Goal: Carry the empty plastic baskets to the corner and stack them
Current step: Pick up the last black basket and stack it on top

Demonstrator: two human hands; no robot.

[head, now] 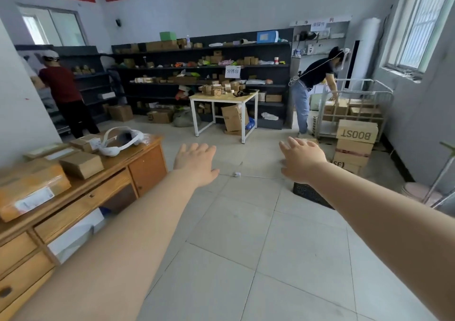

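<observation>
Both arms stretched forward over tiled floor. Left hand [194,161] and right hand [301,160] spread flat, fingers released, grasping nothing. Black plastic basket [309,193] on floor, right, partly hidden under right forearm. Wooden counter [118,170] left.

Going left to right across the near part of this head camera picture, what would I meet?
Wooden desk with parcels and a white headset → left hand → right hand → black plastic basket on the floor → stacked cardboard boxes.
</observation>
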